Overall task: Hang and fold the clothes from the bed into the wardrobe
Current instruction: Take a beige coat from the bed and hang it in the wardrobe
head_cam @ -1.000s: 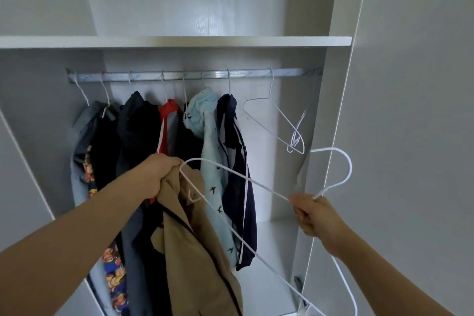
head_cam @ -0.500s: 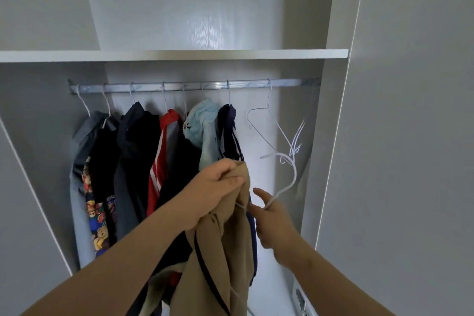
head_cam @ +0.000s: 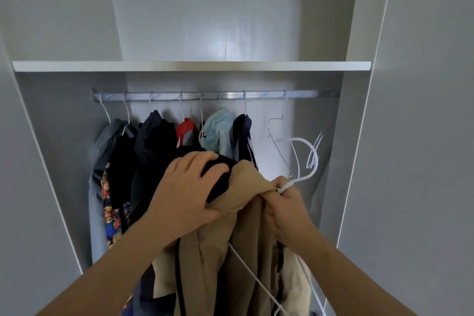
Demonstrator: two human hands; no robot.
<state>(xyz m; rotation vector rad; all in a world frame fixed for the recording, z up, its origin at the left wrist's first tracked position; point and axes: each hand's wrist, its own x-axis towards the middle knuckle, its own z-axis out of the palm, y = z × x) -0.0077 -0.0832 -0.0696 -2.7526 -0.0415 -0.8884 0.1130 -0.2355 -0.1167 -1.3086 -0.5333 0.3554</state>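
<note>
Head view: left hand (head_cam: 189, 187) grips the jacket (head_cam: 246, 251) at its top, and right hand (head_cam: 287, 210) pinches the white hanger (head_cam: 314, 156) by its neck, below the rod (head_cam: 307, 94) near its right end. 1 empty hanger (head_cam: 279, 133) hangs just behind; hung clothes (head_cam: 154, 141) crowd the rod's left.

View: one wide-angle camera, worn on the person's head.
Direction: forward into the wardrobe (head_cam: 64, 136), square to the rail (head_cam: 302, 95).
Nearness: close; forearms enter from the bottom edge.
Nearest to the lens: left hand (head_cam: 189, 187) gripping the tan jacket (head_cam: 246, 238), right hand (head_cam: 287, 208) pinching the white hanger (head_cam: 317, 160).
</note>
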